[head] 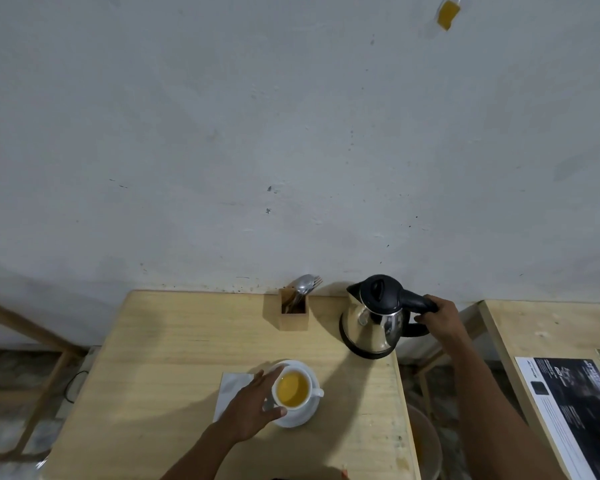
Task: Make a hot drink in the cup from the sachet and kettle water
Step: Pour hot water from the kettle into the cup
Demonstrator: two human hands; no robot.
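Observation:
A white cup (293,389) full of yellow drink stands on a white saucer (300,415) near the front of the wooden table (174,358). My left hand (257,405) wraps around the cup's left side. A steel kettle (374,322) with a black lid stands on its black base at the table's back right corner. My right hand (439,311) grips the kettle's black handle. No sachet can be made out.
A white napkin (231,388) lies left of the saucer, partly under my left hand. A wooden holder (293,313) with spoons and a fork stands by the wall. A second table (534,337) with a dark printed sheet (575,403) is at the right.

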